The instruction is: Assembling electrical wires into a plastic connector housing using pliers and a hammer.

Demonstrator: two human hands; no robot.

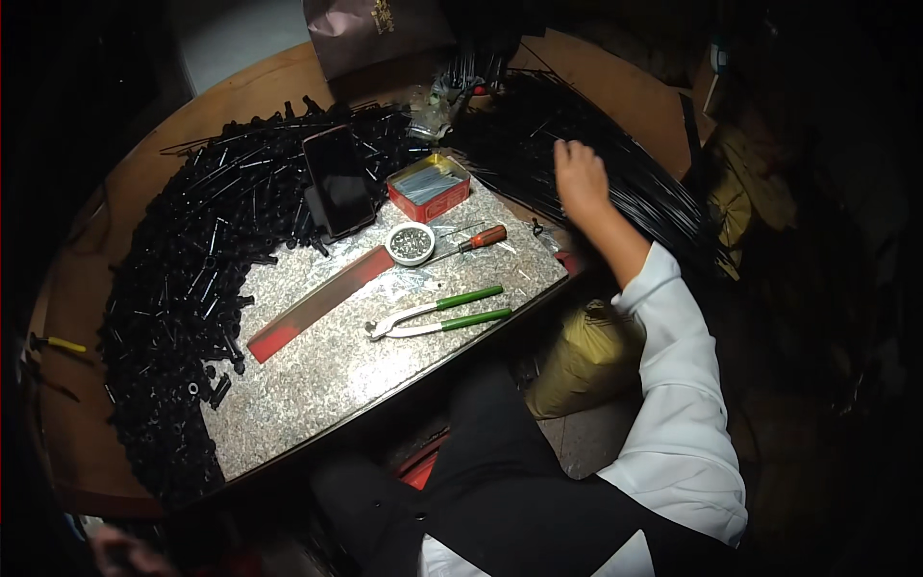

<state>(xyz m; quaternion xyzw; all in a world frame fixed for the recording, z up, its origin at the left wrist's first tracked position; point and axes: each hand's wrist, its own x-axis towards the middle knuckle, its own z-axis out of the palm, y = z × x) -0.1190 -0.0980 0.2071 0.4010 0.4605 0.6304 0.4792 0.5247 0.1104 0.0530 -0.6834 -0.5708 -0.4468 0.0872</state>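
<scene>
My right hand [583, 180] reaches over the heap of thin black rods [635, 183] at the far right of the table. Its fingers are extended and slightly bent, with nothing visible in them; whether the fingertips touch the rods is unclear. Low at the left edge, below the table, my left hand [130, 553] is dark and smeared by motion, so its fingers cannot be read. Green-handled pincers [437, 313] lie with jaws to the left on the speckled stone slab [308, 404]. Behind them are an orange-handled screwdriver [483, 238] and a white round dish of small metal pieces [411, 244].
Black tubular parts [183, 288] pile along the slab's left side. A phone [338, 183] leans upright beside a red tin of thin pale strips [430, 188]. A worn red bar [322, 303] crosses the slab. Yellow sacks [586, 361] stand below the right edge; a paper bag [375, 38] stands behind.
</scene>
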